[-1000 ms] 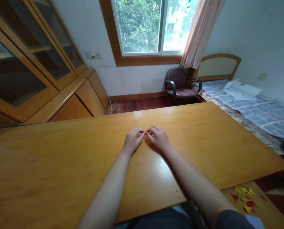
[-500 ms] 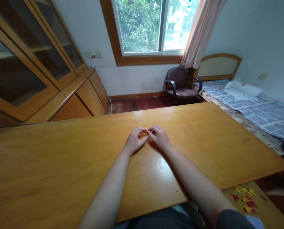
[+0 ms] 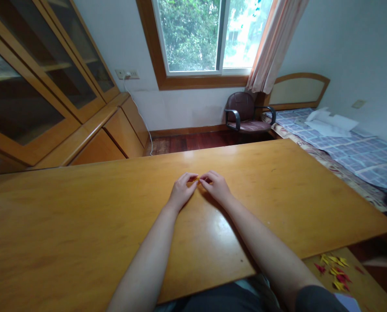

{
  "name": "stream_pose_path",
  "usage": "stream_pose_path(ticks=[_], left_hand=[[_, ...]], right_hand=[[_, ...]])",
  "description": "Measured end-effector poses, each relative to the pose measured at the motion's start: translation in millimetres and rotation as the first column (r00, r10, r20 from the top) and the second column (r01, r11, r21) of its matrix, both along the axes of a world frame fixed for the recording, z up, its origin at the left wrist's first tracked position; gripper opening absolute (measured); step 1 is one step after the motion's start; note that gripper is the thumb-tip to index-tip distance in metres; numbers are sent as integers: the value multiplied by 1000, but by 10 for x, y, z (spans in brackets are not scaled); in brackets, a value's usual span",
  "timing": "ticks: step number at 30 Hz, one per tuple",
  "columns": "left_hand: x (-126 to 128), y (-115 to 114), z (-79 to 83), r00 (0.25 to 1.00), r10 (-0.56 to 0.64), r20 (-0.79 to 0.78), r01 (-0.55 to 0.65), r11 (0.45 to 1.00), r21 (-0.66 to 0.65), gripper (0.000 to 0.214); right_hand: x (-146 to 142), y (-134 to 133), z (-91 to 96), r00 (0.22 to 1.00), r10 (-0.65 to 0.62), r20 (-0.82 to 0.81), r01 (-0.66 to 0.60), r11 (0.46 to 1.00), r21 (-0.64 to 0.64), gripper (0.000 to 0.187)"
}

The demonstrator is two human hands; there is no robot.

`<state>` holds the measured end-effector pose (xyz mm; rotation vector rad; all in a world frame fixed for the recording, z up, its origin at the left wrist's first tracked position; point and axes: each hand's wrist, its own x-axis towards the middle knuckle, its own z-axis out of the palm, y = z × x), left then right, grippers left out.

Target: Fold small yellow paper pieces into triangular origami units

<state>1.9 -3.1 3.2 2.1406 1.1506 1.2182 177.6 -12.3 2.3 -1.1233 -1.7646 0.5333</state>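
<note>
Over the middle of the wooden table [image 3: 83,225], my left hand [image 3: 182,188] and my right hand [image 3: 217,186] meet at the fingertips. Between them is a small folded piece of yellow paper [image 3: 196,179], mostly covered by the fingers. My left hand pinches it with thumb and forefinger from the left. From the right, the thumb and fingertips of my right hand close on its other end. The paper's exact folded shape is too small to make out.
On a lower surface at the bottom right lie several yellow and red folded paper cranes [image 3: 338,273], with a pale paper stack [image 3: 347,302] near them. Beyond the table stand an armchair [image 3: 245,112], a bed [image 3: 349,151] and a glass-door cabinet [image 3: 60,108].
Both hands have shifted very slightly left, and their fingertips have drawn closer together. Less of the yellow paper shows between the fingers.
</note>
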Motion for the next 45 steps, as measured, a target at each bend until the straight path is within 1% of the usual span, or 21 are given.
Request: stream_pose_path(ticks=[5,10,13,17,23,31,36,40,43,45], left_hand=[[-23,8,-3,995,29,90,-21,996,-92,15],[-46,11,19,978,50,201,-9,980,-199,20],[-51,22,11,960,48,276,25,966,-256,23],[-53,35,-17,939,35,342,74,951,-300,27],[-62,45,-47,941,12,338,104,940,-325,29],[-73,45,-34,952,18,306,97,929,-357,26],[-76,45,-14,958,33,285,80,923,-376,25],[-80,55,-10,956,41,290,81,914,-398,26],[-83,67,-15,948,62,311,72,913,-401,25],[-82,74,-16,938,80,336,64,916,-395,25]], right_hand=[[-12,-7,15,998,39,-51,-40,999,-16,5],[-22,-24,35,996,38,-80,-40,999,-27,15],[-32,-30,30,993,48,-106,-54,997,-55,19],[-35,-25,12,993,68,-100,-78,992,-101,17],[-28,-16,38,985,85,-152,-99,991,-92,11],[-37,-18,56,974,34,-225,-74,982,-174,11],[-41,-22,63,968,28,-251,-79,977,-198,13],[-34,-8,40,957,17,-289,-85,971,-223,17],[-23,1,20,948,19,-318,-106,961,-256,22],[-21,2,13,951,31,-309,-124,951,-285,22]])
